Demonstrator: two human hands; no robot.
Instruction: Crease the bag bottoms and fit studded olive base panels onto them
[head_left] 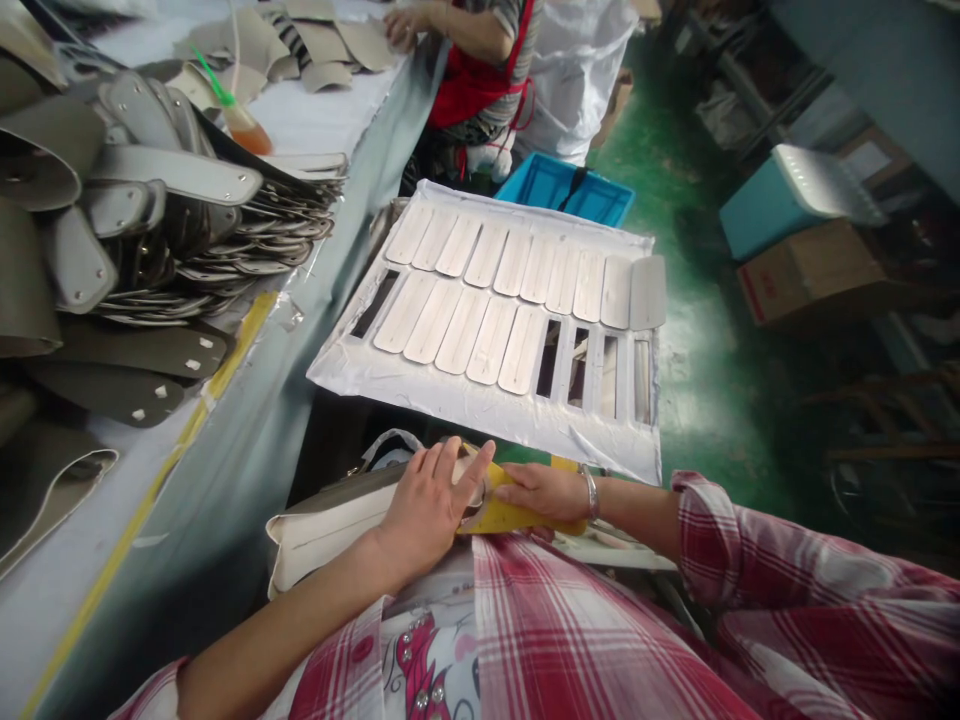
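Observation:
Close to my body, my left hand [429,505] lies with fingers stretched out and apart over a round, pale-rimmed opening beside a yellow object [517,512]. My right hand [546,490], with a silver bracelet at the wrist, grips that yellow object from the right; its exact kind is unclear. Just left of my left hand rests a bundle of cream and olive material [330,535]. Ahead stands a white fabric-covered rack [442,392] with two rows of pale rounded strips [450,325]. Dark slots show between bars at its front right.
The table [172,530] on my left, edged with yellow tape, carries heaped olive and cream strap pieces [180,175] and an orange glue bottle [244,130]. A co-worker in a red apron [457,90] is beyond it. Behind the rack is a blue crate [562,190]; cardboard boxes [817,270] stand right.

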